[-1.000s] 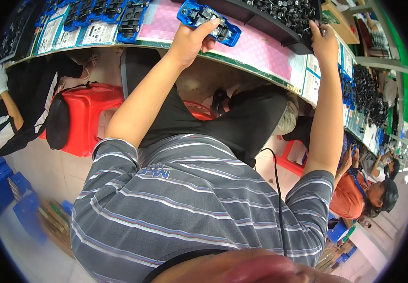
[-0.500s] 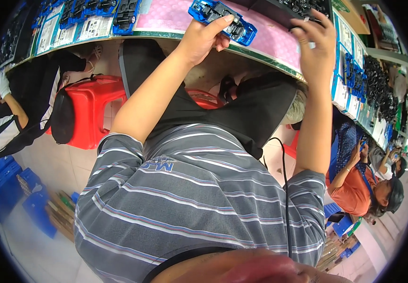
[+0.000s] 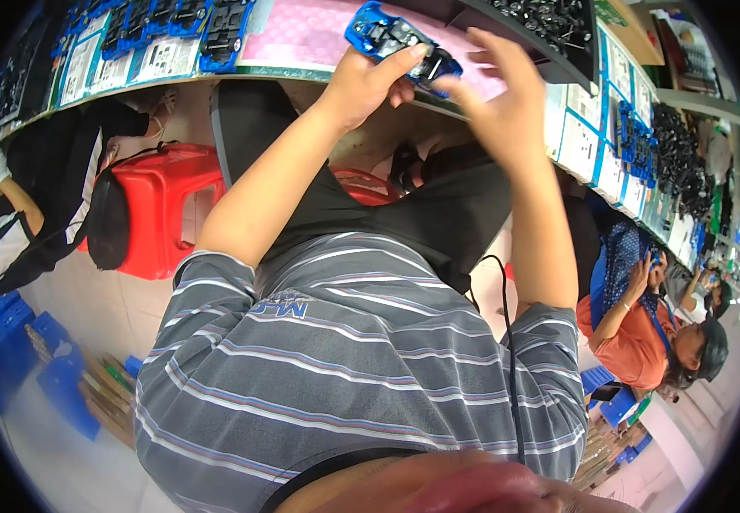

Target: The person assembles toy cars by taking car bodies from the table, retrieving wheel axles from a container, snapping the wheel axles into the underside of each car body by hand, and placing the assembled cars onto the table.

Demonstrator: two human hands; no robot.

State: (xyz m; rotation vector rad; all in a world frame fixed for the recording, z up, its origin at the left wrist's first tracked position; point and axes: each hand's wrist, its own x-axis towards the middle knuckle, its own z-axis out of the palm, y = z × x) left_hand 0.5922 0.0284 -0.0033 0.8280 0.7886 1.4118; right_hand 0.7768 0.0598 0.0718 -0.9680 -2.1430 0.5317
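My left hand (image 3: 368, 84) is closed on a blue toy car body (image 3: 400, 44) with black and silver-grey parts inside, held up over the edge of the bench. The thumb lies across its upper face and the fingers go beneath it. My right hand (image 3: 507, 103) is at the car body's right end, somewhat blurred, its thumb and fingers apart. Nothing shows clearly between them; whether the thumb touches the car body I cannot tell.
A black tray (image 3: 550, 26) of small black parts stands at the back right. Several blue toy car bodies (image 3: 227, 34) line the bench at left, others (image 3: 635, 137) at right. A red stool (image 3: 160, 205) is at lower left. Other people sit along both sides.
My right hand has come left and nearer, from beside the black tray to the car body's right end. My left hand keeps its hold, the car body tilted slightly more.
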